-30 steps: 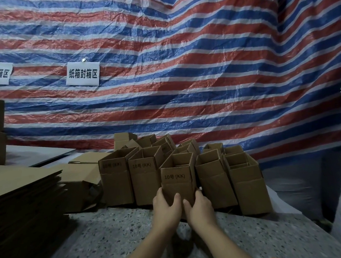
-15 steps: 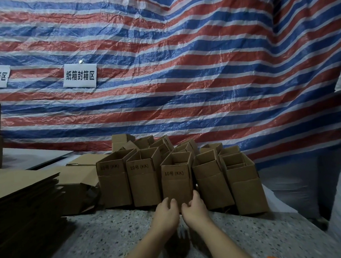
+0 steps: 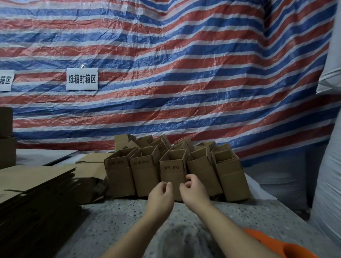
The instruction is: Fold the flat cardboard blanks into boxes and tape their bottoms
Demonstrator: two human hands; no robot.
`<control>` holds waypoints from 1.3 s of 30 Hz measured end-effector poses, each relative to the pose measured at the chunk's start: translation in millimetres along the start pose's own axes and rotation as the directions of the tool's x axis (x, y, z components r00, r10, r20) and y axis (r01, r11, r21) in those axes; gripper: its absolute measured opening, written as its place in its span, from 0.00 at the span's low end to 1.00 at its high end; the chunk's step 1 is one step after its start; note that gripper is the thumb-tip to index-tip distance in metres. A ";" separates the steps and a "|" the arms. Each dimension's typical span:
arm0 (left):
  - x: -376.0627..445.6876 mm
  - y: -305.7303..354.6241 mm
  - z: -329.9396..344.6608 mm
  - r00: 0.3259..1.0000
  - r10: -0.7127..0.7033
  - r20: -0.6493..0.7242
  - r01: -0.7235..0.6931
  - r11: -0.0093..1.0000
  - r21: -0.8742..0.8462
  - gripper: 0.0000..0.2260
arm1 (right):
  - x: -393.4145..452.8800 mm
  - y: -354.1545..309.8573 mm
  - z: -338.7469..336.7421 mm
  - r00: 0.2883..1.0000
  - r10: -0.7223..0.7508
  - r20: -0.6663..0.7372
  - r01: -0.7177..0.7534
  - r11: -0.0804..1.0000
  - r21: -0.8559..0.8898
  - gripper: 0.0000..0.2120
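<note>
Two bare hands hang side by side over the speckled table (image 3: pixel 115 228), just in front of a row of folded cardboard boxes. The left hand (image 3: pixel 160 197) has its fingers loosely curled and holds nothing; the right hand (image 3: pixel 193 191) is the same, fingers relaxed and bent, gripping nothing. Both sit right before the middle box (image 3: pixel 173 168), which stands upright with its top open and bears the print "10号 (KK)"; whether any fingertip touches it cannot be told. More open boxes (image 3: pixel 144 170) stand in the row to either side and crowd behind it. At the left, a tall stack of flat cardboard blanks (image 3: pixel 30 197) lies on the table. A striped red, white and blue tarp (image 3: pixel 182 68) hangs behind everything, with two white signs (image 3: pixel 82 79) pinned to it. An orange object (image 3: pixel 282 247) shows at the lower right edge, partly cut off.
</note>
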State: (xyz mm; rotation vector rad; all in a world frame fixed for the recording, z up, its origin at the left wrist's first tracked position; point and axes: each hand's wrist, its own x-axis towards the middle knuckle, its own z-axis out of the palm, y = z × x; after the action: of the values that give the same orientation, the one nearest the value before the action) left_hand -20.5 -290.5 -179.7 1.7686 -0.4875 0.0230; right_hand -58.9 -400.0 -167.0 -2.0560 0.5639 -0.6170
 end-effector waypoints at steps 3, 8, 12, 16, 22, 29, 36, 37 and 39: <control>-21.5 15.5 -14.6 0.999 0.031 0.008 -0.031 0.999 -0.042 0.13 | -27.4 -13.5 -11.3 0.999 -0.035 -0.039 0.037 0.998 0.056 0.21; -63.9 37.4 -36.8 0.999 0.044 -0.016 -0.045 0.997 -0.069 0.10 | -72.9 -31.1 -32.4 0.987 -0.061 -0.147 0.086 0.981 0.174 0.13; -107.4 43.6 -54.8 0.999 0.044 -0.024 -0.046 0.992 -0.118 0.09 | -116.1 -30.2 -43.0 0.982 -0.030 -0.186 0.086 0.950 0.299 0.08; -156.2 37.1 -80.7 1.000 0.031 -0.002 -0.031 0.988 -0.149 0.09 | -166.7 -19.1 -46.7 0.983 -0.028 -0.183 0.093 0.931 0.353 0.07; -205.3 9.4 -109.9 1.000 0.011 -0.008 -0.012 0.993 -0.121 0.08 | -223.6 -3.2 -31.9 0.985 -0.011 -0.173 0.079 0.915 0.395 0.06; -229.2 -32.6 -122.8 0.991 0.132 -0.025 -0.128 0.984 0.121 0.10 | -251.4 21.3 -6.4 0.974 -0.033 -0.224 0.100 0.951 0.291 0.09; -230.1 -42.3 -127.4 0.977 0.204 -0.057 -0.192 0.967 0.167 0.09 | -250.5 35.0 0.3 0.974 -0.073 -0.216 0.117 0.972 0.202 0.11; -231.1 -38.6 -129.5 0.972 0.228 -0.055 -0.215 0.960 0.178 0.10 | -250.5 36.2 1.3 0.974 -0.075 -0.213 0.118 0.974 0.196 0.11; -221.7 -21.6 -144.7 0.943 0.318 -0.097 -0.292 0.931 0.221 0.09 | -250.0 37.6 2.7 0.975 -0.081 -0.209 0.123 0.973 0.197 0.11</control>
State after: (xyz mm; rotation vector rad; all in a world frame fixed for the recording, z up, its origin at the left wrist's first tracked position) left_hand -180.3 -82.6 -222.2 1.8598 -0.6806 0.4203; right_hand -256.3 -267.3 -253.0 -1.8450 0.4872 -0.9132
